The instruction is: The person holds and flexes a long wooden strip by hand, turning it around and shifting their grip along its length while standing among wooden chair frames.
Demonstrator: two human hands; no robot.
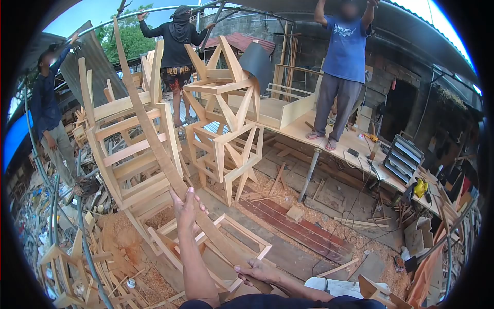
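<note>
A long brown wooden plank (pixel 159 154) runs from near my body up toward the roof pole at the upper left. My left hand (pixel 188 210) is closed around its middle part, thumb on top. Lower down, close to my waist, my right hand (pixel 256 273) grips the same plank near its bottom end. Behind the plank stands a tall stack of wooden chair frames (pixel 136 170). Just right of it, angular wooden frames (pixel 226 144) are piled on one another. A pale wooden frame (pixel 247 237) lies low beside the plank.
One person (pixel 342 67) stands on a raised workbench (pixel 288 116), arms up at the roof. Another person (pixel 177 41) in black and a third person (pixel 49 103) at left reach overhead. Reddish boards (pixel 303 226), sawdust and cables cover the ground. A metal post (pixel 309 175) supports the bench.
</note>
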